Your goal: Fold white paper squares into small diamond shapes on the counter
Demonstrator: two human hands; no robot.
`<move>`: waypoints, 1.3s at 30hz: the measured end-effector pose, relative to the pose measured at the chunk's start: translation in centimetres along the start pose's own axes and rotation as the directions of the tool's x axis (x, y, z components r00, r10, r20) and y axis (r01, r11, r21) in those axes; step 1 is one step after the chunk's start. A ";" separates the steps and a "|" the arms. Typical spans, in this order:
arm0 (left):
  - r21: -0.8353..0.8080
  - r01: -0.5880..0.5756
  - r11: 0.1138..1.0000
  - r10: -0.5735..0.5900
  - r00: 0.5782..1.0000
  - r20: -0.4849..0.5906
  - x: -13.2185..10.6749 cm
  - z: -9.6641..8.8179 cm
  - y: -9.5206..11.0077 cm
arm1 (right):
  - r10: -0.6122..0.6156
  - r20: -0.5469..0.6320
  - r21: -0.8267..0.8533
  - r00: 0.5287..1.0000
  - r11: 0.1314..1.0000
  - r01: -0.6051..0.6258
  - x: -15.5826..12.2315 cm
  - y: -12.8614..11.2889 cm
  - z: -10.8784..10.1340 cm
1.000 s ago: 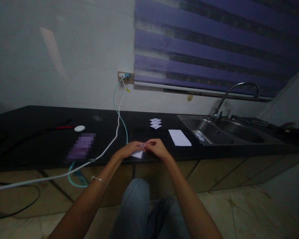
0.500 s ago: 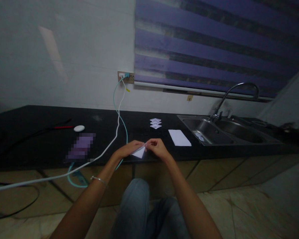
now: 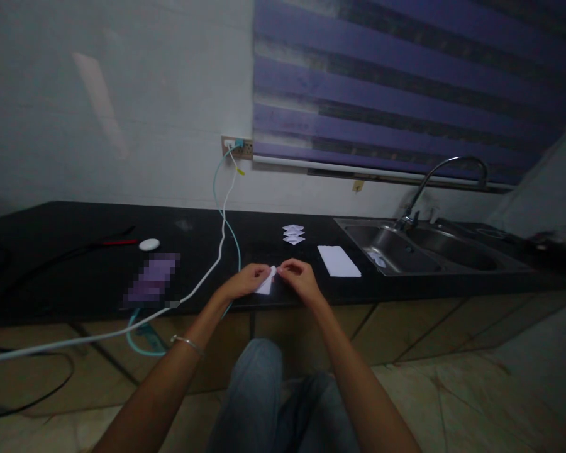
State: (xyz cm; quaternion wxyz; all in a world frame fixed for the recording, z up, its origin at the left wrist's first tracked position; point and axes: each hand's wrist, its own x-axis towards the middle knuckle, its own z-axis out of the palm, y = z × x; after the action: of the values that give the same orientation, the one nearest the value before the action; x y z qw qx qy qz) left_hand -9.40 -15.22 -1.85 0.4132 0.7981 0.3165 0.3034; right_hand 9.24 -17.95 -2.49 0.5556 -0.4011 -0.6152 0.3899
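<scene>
A small piece of folded white paper (image 3: pixel 265 287) is held at the counter's front edge. My left hand (image 3: pixel 246 282) is closed on its left side, thumb and fingers pressed together over it. The fingertips of my right hand (image 3: pixel 300 277) pinch at the paper's upper right corner; the exact contact is too small to make out. Behind my hands, several folded white paper pieces (image 3: pixel 293 234) lie in a short overlapping column. To the right rests a stack of white paper sheets (image 3: pixel 338 261).
The black counter (image 3: pixel 89 217) holds a blurred-out purple object (image 3: pixel 153 278) and a white oval object (image 3: pixel 149 245) on the left. A white cable (image 3: pixel 202 284) and a teal cable (image 3: pixel 236 240) run from the wall socket (image 3: pixel 237 147). At right is a steel sink (image 3: pixel 382 242) with a faucet (image 3: pixel 422 185).
My right fingers have shifted slightly right and up at the paper's corner. The folded paper has turned a little and less of it shows below my left hand.
</scene>
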 end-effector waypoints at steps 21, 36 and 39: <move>0.023 -0.068 0.997 0.069 0.997 -0.026 -0.6 0.1 1.1 | 0.034 0.136 -0.091 0.990 0.996 -0.022 0.3 0.8 0.1; -0.007 0.013 1.000 -0.013 0.999 0.042 -0.5 -0.3 1.0 | 0.002 -0.033 0.026 0.999 1.000 -0.002 0.2 0.4 -0.6; 0.049 0.014 0.999 -0.017 0.998 0.055 -0.6 -0.4 0.9 | 0.051 -0.108 0.093 0.993 0.995 -0.041 0.4 0.7 -0.6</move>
State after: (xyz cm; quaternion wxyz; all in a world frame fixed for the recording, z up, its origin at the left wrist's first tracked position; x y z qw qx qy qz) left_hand -9.79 -15.91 -1.03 0.4045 0.8137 0.3184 0.2700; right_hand 9.86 -17.35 -2.94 0.5971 -0.4106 -0.5559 0.4072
